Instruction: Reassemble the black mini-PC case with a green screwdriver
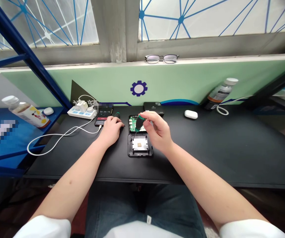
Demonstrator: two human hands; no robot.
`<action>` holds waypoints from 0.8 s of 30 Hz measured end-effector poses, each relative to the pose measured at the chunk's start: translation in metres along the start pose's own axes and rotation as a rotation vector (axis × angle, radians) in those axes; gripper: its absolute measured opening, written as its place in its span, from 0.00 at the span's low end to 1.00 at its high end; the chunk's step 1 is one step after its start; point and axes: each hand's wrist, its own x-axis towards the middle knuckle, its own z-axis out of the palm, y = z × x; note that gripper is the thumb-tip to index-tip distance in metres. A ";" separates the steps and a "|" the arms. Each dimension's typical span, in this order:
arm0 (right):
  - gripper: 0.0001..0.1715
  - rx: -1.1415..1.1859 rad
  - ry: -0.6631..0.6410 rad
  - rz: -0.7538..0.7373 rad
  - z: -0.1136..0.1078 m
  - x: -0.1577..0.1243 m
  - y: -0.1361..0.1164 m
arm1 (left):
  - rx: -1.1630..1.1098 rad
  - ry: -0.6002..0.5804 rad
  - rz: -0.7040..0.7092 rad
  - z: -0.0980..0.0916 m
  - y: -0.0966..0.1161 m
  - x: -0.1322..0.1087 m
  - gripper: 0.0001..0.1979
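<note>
My right hand grips a green-and-black screwdriver, its tip pointing down at a green circuit board on the black desk. Just in front of the board lies an open black case half with a white plate and a small tan pad inside. My left hand rests on the desk left of the board, fingers curled over a second dark tool whose green end shows at its fingertips. A phone showing a timer lies just beyond my left hand.
A white power strip with a charger and white cable sits at the back left. A black box, white earbud case, a leaning bottle, glasses on the ledge, and a drink bottle on the blue shelf.
</note>
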 end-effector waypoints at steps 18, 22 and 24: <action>0.18 0.366 -0.029 0.369 0.002 0.002 -0.005 | -0.050 -0.046 -0.049 -0.003 -0.005 0.002 0.13; 0.15 0.280 0.020 0.256 0.003 -0.002 -0.005 | -0.078 -0.090 -0.052 -0.009 -0.007 0.002 0.12; 0.13 0.194 0.028 0.178 0.002 -0.004 -0.002 | -0.079 -0.113 -0.039 -0.011 -0.006 0.002 0.12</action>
